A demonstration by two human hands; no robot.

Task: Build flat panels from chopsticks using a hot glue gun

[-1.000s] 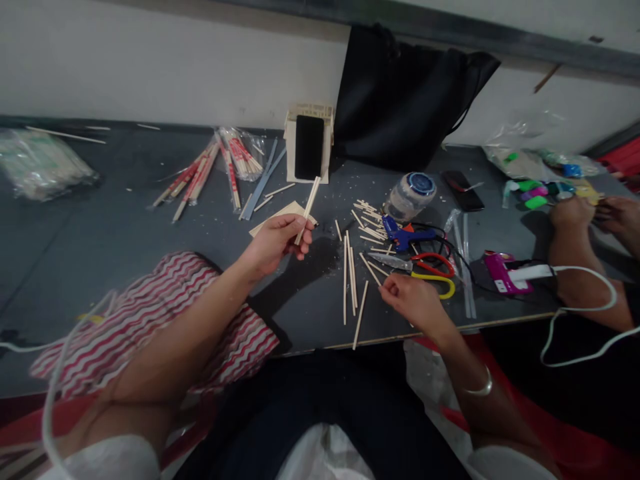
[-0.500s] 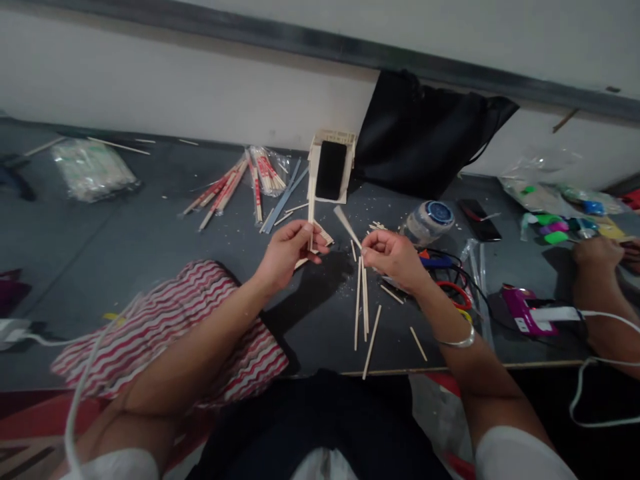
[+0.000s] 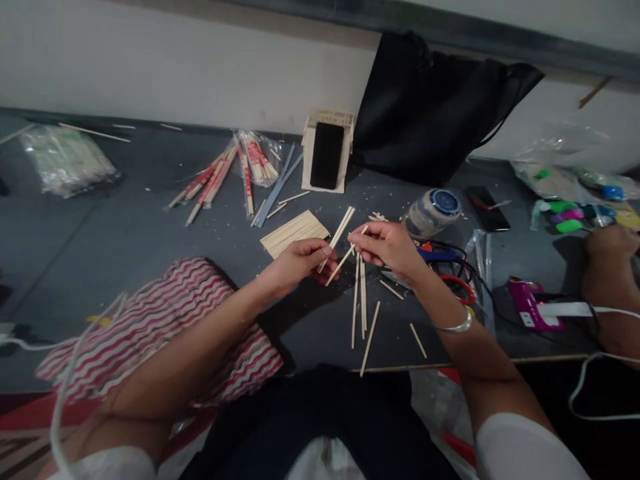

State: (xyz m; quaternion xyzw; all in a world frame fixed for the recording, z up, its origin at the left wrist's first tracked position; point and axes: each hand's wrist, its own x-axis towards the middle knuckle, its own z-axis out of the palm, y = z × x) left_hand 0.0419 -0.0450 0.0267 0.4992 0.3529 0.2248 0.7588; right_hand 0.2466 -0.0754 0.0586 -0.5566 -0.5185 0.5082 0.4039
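My left hand (image 3: 303,263) is closed around a pair of pale wooden sticks (image 3: 345,223) that slant up to the right. Between the thumb and fingers of my right hand (image 3: 387,247) is one thin wooden stick (image 3: 341,267), its lower end close to my left fingertips. Just behind my left hand lies a flat panel of sticks (image 3: 293,233) set side by side. Several loose wooden sticks (image 3: 356,303) rest on the dark table below my right hand.
Red-wrapped chopsticks (image 3: 215,177) lie back left. A phone (image 3: 327,155) leans on a small stick-built stand. At right are a black bag (image 3: 430,113), a blue-lidded jar (image 3: 434,213), cables and another person's arm (image 3: 613,287). Striped cloth (image 3: 165,333) lies left.
The sticks in my left hand have tilted from upright to slanting right. My right hand's stick now points down-left, close to my left hand. The stick panel has come into fuller view.
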